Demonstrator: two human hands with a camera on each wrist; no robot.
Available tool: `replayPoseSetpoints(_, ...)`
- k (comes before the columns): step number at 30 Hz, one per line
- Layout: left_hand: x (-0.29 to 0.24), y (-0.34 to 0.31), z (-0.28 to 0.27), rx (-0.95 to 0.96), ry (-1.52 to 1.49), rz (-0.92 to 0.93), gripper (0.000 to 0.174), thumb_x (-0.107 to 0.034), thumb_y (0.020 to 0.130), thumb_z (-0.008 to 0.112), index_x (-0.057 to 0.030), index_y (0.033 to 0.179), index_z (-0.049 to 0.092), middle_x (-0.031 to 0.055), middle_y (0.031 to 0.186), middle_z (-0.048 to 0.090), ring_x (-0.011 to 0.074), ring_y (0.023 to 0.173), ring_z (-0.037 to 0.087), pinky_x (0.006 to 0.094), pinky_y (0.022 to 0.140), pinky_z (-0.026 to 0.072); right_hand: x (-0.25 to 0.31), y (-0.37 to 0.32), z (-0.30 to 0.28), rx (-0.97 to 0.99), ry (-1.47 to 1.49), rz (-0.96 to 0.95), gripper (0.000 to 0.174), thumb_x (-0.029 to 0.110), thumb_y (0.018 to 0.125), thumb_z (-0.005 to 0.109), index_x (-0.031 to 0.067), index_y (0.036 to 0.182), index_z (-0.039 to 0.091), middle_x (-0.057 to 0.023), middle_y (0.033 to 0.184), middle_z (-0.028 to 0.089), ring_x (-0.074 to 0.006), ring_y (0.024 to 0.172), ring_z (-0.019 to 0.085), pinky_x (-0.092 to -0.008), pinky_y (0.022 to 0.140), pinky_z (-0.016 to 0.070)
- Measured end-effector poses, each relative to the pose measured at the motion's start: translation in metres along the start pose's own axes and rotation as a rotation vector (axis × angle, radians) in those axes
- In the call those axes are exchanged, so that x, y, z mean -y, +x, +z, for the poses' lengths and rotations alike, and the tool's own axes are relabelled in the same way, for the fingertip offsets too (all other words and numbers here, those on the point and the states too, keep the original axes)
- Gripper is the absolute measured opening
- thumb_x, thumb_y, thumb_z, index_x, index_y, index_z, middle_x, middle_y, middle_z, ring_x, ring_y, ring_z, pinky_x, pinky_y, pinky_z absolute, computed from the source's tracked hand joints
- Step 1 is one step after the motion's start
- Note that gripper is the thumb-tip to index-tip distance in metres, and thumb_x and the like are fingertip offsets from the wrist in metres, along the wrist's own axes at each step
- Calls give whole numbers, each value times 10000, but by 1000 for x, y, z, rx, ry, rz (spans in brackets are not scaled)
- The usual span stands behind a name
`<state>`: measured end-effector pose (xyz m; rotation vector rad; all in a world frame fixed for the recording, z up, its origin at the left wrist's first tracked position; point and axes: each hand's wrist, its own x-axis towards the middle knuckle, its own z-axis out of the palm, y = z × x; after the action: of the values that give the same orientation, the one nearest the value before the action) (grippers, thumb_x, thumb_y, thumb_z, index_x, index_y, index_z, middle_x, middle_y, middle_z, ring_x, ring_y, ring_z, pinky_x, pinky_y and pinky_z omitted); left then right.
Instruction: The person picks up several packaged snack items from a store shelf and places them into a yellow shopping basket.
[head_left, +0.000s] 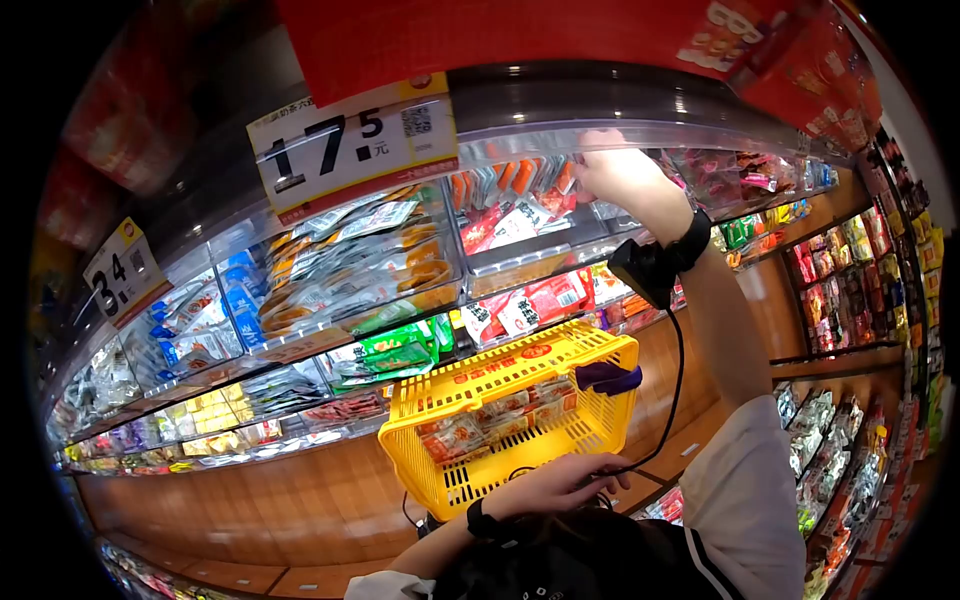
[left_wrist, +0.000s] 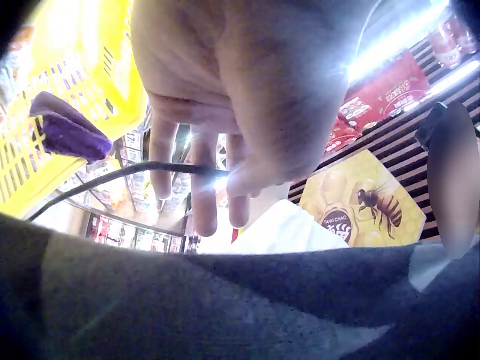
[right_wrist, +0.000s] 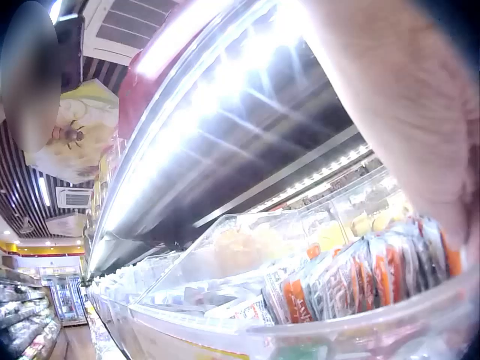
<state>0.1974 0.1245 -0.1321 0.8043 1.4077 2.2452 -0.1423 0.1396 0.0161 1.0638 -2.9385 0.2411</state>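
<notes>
My right hand [head_left: 618,172] reaches over the clear front of a shelf bin, at the right end of a row of orange and silver packets [right_wrist: 352,281]. In the right wrist view the hand [right_wrist: 420,112] comes down beside the last packets; its fingertips are mostly hidden. Below, my left hand [head_left: 560,484] is at the near side of a yellow basket [head_left: 405,440], which holds several red and white packets [head_left: 462,436]. In the left wrist view the left hand's [left_wrist: 232,97] fingers extend fairly straight, with a black cable [left_wrist: 142,166] crossing them.
Bins of silver and orange packets [head_left: 350,265] and green packets [head_left: 395,350] line the shelves to the left. A price card [head_left: 350,145] hangs above them. Purple cloth [head_left: 608,378] is on the basket's right end. More stocked shelves [head_left: 845,270] stand at the right.
</notes>
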Motion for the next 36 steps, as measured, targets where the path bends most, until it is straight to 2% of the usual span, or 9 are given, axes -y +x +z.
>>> replayPoseSetpoints(7,14,2,-4,-1,-21,26,385,-35,1015,453,-4,1399,453,105,1145,666,192,977,658,312,876,522,12,8,-1,-29,-65,24,201,135,856,626,-22,969,676,-261,923,688,-391,843,708,-456,749,568)
replayPoseSetpoints(9,10,2,-8,36,-10,-53,347,-63,1027,486,10,1365,468,123,1184,664,221,1089,656,338,949,508,16,12,-3,44,-151,90,213,134,848,640,-12,998,679,-257,934,689,-399,896,700,-470,779,561)
replayPoseSetpoints(16,6,3,-11,26,34,-29,354,-42,1018,470,8,1368,463,112,1170,668,230,1065,663,338,939,513,-2,38,19,-13,-245,5,268,149,867,628,20,1099,663,-245,966,694,-405,924,694,-486,785,557)
replayPoseSetpoints(19,4,2,-9,14,15,-61,353,-40,1017,471,4,1367,464,109,1168,670,228,1059,665,339,931,517,6,35,10,-11,-150,66,278,209,926,591,35,1133,655,-217,971,712,-357,888,720,-466,762,565)
replayPoseSetpoints(21,2,1,-9,5,-19,-66,348,-47,1017,477,4,1362,469,111,1174,669,226,1061,665,342,927,519,23,15,-16,131,177,204,327,290,985,548,22,1135,659,-174,921,733,-276,825,740,-407,713,578)
replayPoseSetpoints(24,6,0,-9,13,15,-17,353,-45,1017,480,1,1366,468,112,1174,671,230,1057,666,343,927,518,9,4,-15,62,542,382,378,334,1001,539,-6,1116,657,-143,874,729,-208,777,734,-339,685,582)
replayPoseSetpoints(28,6,0,-10,20,33,-6,357,-38,1015,482,-6,1370,471,113,1171,670,236,1047,668,343,926,518,15,10,-21,188,220,324,412,357,1008,529,-26,1108,646,-146,878,721,-197,738,724,-307,707,587)
replayPoseSetpoints(31,3,0,-11,-7,39,-32,358,-36,1013,488,-14,1370,478,111,1158,670,239,1050,664,343,924,518,40,-7,-38,166,344,245,355,235,1011,467,0,1241,602,-236,1021,694,-216,780,737,-326,629,615)
replayPoseSetpoints(36,3,-1,-15,-20,59,-14,351,-36,1008,497,-18,1358,488,108,1145,668,231,1064,656,340,926,517,49,2,-34,156,278,330,374,210,982,518,8,1293,562,-233,1025,697,-261,837,739,-381,655,609)
